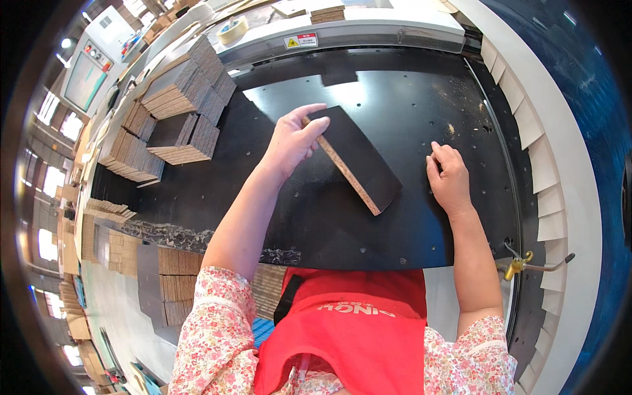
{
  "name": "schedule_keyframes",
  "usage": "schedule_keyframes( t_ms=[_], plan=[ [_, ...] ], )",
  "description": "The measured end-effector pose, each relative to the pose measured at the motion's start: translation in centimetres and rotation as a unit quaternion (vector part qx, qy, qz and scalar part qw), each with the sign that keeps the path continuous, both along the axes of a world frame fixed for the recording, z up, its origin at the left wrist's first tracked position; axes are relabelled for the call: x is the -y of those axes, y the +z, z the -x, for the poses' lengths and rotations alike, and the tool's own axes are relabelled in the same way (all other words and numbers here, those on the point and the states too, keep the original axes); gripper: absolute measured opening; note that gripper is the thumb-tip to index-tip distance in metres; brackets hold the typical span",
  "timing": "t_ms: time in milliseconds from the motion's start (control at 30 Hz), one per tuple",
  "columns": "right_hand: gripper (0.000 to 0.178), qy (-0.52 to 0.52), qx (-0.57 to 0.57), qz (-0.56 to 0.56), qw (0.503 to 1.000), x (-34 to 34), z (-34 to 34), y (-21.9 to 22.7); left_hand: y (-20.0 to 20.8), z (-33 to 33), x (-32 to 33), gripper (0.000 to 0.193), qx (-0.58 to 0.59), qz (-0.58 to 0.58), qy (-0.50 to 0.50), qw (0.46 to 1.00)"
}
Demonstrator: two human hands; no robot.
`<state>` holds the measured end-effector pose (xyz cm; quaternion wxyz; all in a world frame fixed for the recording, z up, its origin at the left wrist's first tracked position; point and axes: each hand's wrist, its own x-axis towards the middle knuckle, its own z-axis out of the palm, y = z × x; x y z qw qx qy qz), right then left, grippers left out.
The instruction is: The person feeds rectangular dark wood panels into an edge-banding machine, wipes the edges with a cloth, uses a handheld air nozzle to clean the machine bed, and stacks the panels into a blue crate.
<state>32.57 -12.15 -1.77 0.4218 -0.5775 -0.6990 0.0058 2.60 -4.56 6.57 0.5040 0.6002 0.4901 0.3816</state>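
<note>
My left hand (297, 137) pinches one corner of a small black-faced chipboard panel (361, 155) between thumb and fingers. The panel is tilted above the black worktable, its bare brown edge turned toward me. To its right, my right hand (451, 176) hovers over the table, apart from the panel. Its fingers are loosely bent with a small gap to the thumb, and nothing shows in them.
Stacks of similar panels (174, 89) stand at the table's left. A pale machine beam (382, 34) runs along the back, with a tape roll (232, 30) behind it. Pale overlapping flaps (550, 197) line the right side. A brass air nozzle (518, 264) sits at the front right.
</note>
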Motion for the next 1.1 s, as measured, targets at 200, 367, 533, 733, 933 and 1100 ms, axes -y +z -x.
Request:
schedule_keyframes(
  t_ms=[200,367,533,733,933,1100],
  plan=[
    [0.059,0.007,-0.009,0.010,1.000,0.3,0.4,-0.1,0.6,-6.3,-1.3,0.038,-0.041,-0.009,-0.080,0.996],
    [0.075,0.037,0.056,-0.081,0.994,0.3,0.5,-0.1,-0.7,-10.6,-2.0,0.030,-0.046,0.013,-0.105,0.993],
    [0.054,0.052,0.148,-0.174,0.972,0.1,1.5,0.9,-1.5,-13.0,-3.2,0.028,-0.086,-0.033,-0.131,0.987],
    [0.043,0.069,0.203,-0.178,0.960,1.5,2.7,1.9,-0.9,-14.6,-2.3,0.037,-0.080,-0.035,-0.164,0.983],
    [0.039,0.093,0.199,-0.202,0.955,1.6,3.3,1.7,-1.7,-13.4,-2.3,0.039,-0.062,0.022,-0.173,0.983],
    [0.032,0.062,0.192,-0.230,0.952,1.7,3.3,2.0,-3.1,-11.4,-2.2,0.036,-0.029,0.139,-0.235,0.962]
  ],
)
